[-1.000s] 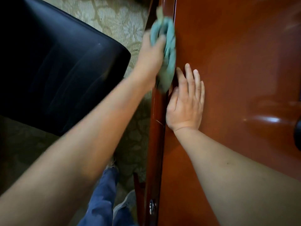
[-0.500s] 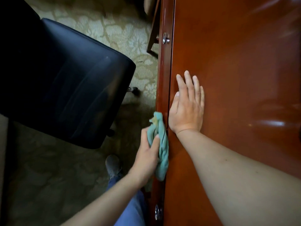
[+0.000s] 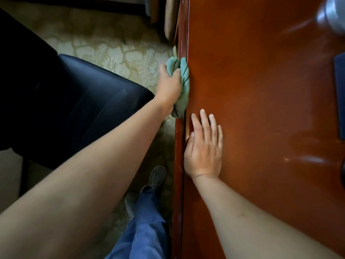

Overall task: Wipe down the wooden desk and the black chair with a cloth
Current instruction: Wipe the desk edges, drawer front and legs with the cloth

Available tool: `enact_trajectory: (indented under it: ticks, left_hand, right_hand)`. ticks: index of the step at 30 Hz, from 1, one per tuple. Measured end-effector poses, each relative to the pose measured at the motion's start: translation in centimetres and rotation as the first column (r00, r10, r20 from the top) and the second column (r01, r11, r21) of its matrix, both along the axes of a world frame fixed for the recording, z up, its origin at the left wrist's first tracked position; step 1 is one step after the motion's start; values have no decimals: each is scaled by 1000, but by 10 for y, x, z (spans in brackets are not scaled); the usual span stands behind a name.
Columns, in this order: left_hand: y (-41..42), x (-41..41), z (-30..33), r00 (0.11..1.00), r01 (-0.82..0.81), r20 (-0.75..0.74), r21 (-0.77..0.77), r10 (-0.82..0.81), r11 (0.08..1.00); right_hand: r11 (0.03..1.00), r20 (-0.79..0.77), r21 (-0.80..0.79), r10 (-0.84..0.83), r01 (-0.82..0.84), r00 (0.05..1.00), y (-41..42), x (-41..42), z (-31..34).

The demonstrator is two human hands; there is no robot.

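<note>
The glossy reddish wooden desk (image 3: 261, 109) fills the right half of the view, its front edge running top to bottom. My left hand (image 3: 169, 85) grips a bunched teal cloth (image 3: 183, 81) and holds it against that front edge, beyond my right hand. My right hand (image 3: 204, 146) lies flat on the desktop near the edge, fingers straight and slightly spread. The black chair (image 3: 78, 101) stands to the left on the carpet, apart from the desk, with my left forearm crossing in front of its seat.
A dark flat object (image 3: 339, 94) lies on the desk at the right edge, and a blurred metallic thing (image 3: 332, 14) sits at the top right. Patterned beige carpet (image 3: 115, 53) lies between chair and desk. My jeans and shoes (image 3: 155, 180) are below.
My left hand has carried the cloth away from me along the desk's front edge, from beside my right wrist to beyond my right fingertips. My right hand stays flat on the desktop.
</note>
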State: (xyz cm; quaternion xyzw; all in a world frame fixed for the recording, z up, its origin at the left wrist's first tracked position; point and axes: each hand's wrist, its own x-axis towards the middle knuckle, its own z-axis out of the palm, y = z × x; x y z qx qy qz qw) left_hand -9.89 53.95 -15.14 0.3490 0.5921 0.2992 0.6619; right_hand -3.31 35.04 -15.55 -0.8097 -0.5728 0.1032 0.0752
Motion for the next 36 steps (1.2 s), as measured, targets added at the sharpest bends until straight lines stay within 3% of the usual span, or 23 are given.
enact_trajectory:
  ticks: [11, 15, 21, 25, 30, 33, 36]
  left_hand:
    - [-190, -49, -27, 1000, -7, 4, -419, 10, 908]
    - [-141, -36, -35, 999, -45, -21, -352, 40, 935]
    - [-11, -7, -31, 1000, 2, 9, -226, 1, 974]
    - [-44, -15, -41, 997, 11, -70, -223, -27, 975]
    - [-110, -32, -56, 994, 23, -93, -314, -55, 949]
    - [-83, -26, -76, 994, -51, -112, -342, 13, 938]
    - [-36, -21, -85, 996, -46, -94, -360, 13, 932]
  right_hand:
    - [1000, 3, 15, -16, 16, 1000, 4, -2, 4]
    - [989, -107, 133, -45, 59, 993, 23, 13, 12]
    - [990, -134, 143, 4, 16, 991, 126, 44, 24]
    - [990, -122, 141, 16, 2, 992, 205, 57, 24]
    - [1000, -46, 12, 10, -9, 999, 268, 61, 7]
    - [998, 47, 66, -4, 1, 999, 265, 54, -4]
    - [995, 46, 97, -25, 21, 999, 265, 53, -5]
